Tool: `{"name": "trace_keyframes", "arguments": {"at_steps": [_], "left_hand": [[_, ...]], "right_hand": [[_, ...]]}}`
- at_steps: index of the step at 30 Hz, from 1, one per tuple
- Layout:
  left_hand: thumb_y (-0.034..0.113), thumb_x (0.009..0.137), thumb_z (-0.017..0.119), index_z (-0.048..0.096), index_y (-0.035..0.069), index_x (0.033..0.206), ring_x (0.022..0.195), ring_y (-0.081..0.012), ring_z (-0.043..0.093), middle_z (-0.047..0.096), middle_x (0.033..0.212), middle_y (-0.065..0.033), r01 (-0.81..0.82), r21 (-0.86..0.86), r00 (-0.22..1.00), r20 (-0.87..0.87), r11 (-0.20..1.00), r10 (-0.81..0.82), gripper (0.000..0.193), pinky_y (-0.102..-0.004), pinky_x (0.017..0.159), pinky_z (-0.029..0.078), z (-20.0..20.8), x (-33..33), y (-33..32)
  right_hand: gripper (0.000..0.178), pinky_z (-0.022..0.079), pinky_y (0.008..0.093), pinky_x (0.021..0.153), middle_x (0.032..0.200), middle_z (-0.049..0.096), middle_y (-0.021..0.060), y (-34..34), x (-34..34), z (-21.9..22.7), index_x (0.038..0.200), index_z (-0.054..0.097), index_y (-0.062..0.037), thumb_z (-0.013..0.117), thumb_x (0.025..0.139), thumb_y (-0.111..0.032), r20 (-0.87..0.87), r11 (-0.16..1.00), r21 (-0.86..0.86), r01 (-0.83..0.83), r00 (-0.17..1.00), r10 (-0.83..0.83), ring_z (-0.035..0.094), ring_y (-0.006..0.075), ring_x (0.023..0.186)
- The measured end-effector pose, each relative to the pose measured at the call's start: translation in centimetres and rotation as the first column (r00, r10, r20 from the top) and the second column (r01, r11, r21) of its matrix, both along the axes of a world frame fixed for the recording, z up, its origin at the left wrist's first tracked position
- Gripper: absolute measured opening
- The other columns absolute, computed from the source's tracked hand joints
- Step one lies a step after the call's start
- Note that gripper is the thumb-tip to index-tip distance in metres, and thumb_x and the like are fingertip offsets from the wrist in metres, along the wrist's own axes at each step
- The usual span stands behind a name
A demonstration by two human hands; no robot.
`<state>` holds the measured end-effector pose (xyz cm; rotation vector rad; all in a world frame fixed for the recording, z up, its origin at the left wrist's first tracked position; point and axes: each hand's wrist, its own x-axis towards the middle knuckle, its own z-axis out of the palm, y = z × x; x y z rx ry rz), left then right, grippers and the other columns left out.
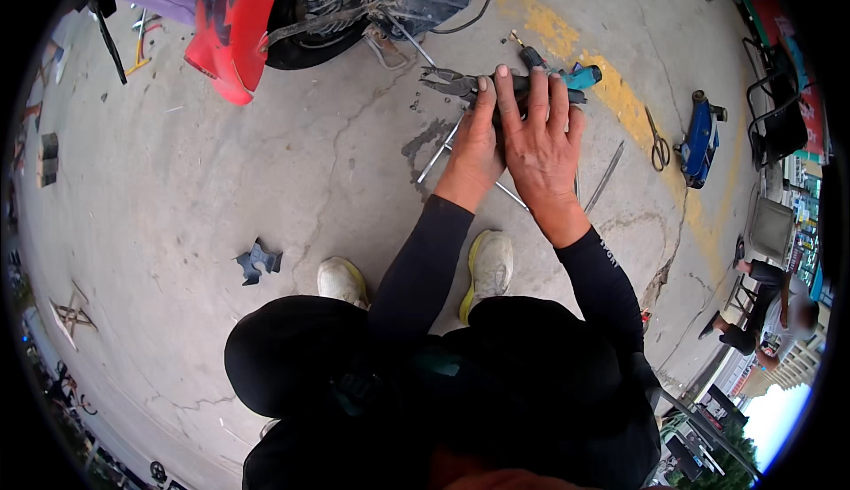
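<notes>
Looking down from the head camera, we see our left hand (pixel 475 140) and our right hand (pixel 540 136) pressed side by side over a dark metal pliers-like tool (pixel 452 83), which sits above the cracked grey concrete floor (pixel 221 180) in front of our knees. The tool's pointed jaws stick out to the left of the left fingers (pixel 482 92), while its dark handles disappear under both palms. Both hands are curled closed around it, the right fingers (pixel 531 92) laid flat across the top, so most of the tool is hidden and we cannot tell its full shape. Just beyond the fingertips lies a teal and black power drill (pixel 580 76), touching or nearly touching the right hand. Thin shiny metal rods (pixel 438 154) cross the floor beneath the wrists. Farther right lie a pair of scissors (pixel 660 146) and a blue floor jack (pixel 701 140) on a worn yellow painted stripe (pixel 624 105). At the top stands a red scooter fender (pixel 235 38) beside a black rubber tyre (pixel 305 43). A small dark jagged metal bracket (pixel 258 262) lies left of our pale sneakers (pixel 490 264).
</notes>
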<state>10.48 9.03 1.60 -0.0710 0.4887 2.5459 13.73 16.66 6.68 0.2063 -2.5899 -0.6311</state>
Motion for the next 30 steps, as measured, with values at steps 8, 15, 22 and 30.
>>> {"name": "trace_keyframes", "arguments": {"at_steps": [8, 15, 22, 30], "left_hand": [[0.062, 0.096, 0.050, 0.058, 0.002, 0.121, 0.106, -0.0212, 0.061, 0.062, 0.116, -0.0103, 0.012, -0.064, 0.998, 0.070, 0.998, -0.007, 0.066, -0.0374, 0.095, 0.049, -2.1, -1.7, -0.6], [0.039, 0.097, 0.060, 0.060, 0.008, 0.100, 0.098, -0.0153, 0.061, 0.066, 0.106, -0.0058, -0.082, 0.040, 0.995, 0.054, 0.996, 0.080, 0.032, -0.0313, 0.089, 0.048, -2.1, -1.4, -0.4], [0.030, 0.100, 0.055, 0.057, 0.011, 0.091, 0.114, -0.0238, 0.059, 0.065, 0.115, -0.0114, -0.092, -0.006, 0.994, 0.061, 0.996, 0.092, 0.021, -0.0403, 0.102, 0.043, -2.1, -1.3, -0.9], [0.035, 0.095, 0.065, 0.058, 0.004, 0.097, 0.099, -0.0187, 0.063, 0.068, 0.108, -0.0145, -0.074, -0.319, 0.995, -0.087, 0.945, 0.048, 0.032, -0.0345, 0.088, 0.051, -1.8, -1.9, -0.6]], "right_hand": [[0.050, 0.034, 0.0370, 0.086, 0.125, 0.055, 0.0090, -1.5, 0.2, -0.6, 0.138, 0.053, -0.0173, 0.053, 0.089, -0.027, 0.015, 0.997, 0.022, 0.069, 0.997, -0.069, 0.051, 0.0243, 0.112], [0.047, 0.046, 0.0384, 0.082, 0.091, 0.053, 0.0057, -0.7, 1.1, -1.9, 0.130, 0.054, -0.0092, 0.060, 0.084, -0.018, 0.061, 0.983, -0.109, 0.149, 0.988, -0.143, 0.054, 0.0216, 0.088], [0.034, 0.051, 0.0356, 0.049, 0.080, 0.053, 0.0085, 0.0, 0.8, -3.1, 0.107, 0.052, -0.0034, 0.067, 0.078, -0.015, 0.161, 0.961, -0.254, 0.106, 0.985, -0.066, 0.059, 0.0248, 0.065], [0.049, 0.051, 0.0455, 0.071, 0.089, 0.064, 0.0276, 3.3, -1.8, 0.2, 0.110, 0.049, 0.0067, 0.064, 0.066, -0.006, 0.634, 0.532, -0.740, 0.412, 0.689, 0.350, 0.066, 0.0391, 0.084]]}}
